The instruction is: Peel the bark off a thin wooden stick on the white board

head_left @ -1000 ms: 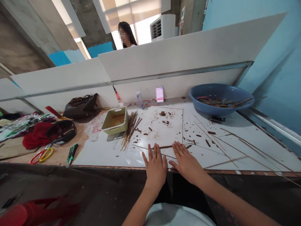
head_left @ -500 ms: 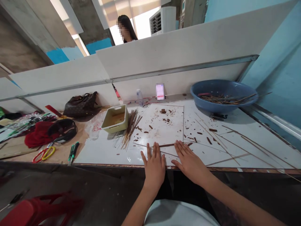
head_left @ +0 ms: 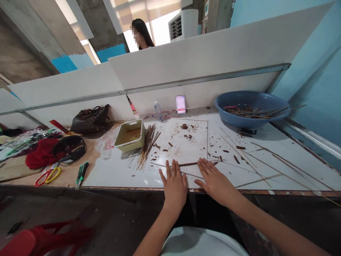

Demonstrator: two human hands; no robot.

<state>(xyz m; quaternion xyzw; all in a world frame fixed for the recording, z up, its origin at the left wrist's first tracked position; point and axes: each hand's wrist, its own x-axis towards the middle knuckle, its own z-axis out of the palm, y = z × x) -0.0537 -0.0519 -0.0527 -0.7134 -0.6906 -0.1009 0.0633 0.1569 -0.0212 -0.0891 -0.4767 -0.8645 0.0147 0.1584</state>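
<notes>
1. A thin, straight, dark-brown rod [head_left: 188,164], its material unclear, lies crosswise at the fingertips of both hands, its middle bare between them.
2. The left hand [head_left: 174,188] is flat and open, palm down, fingertips at the rod's left part, gripping nothing.
3. The right hand [head_left: 217,183] is likewise flat and open, fingers slanting over the rod's right part.
4. Compared with a second ago, the hands stand slightly farther apart, baring a little more rod; this suggests pressure being spread along its length, the work unfinished.
5. Just beyond the fingertips is a flat white board [head_left: 198,149] bearing a small brown lump [head_left: 184,126].
6. Beyond the left hand, leftward, are slender brown sticks [head_left: 149,145]; beyond the right, a round blue plastic basin [head_left: 255,123].
</notes>
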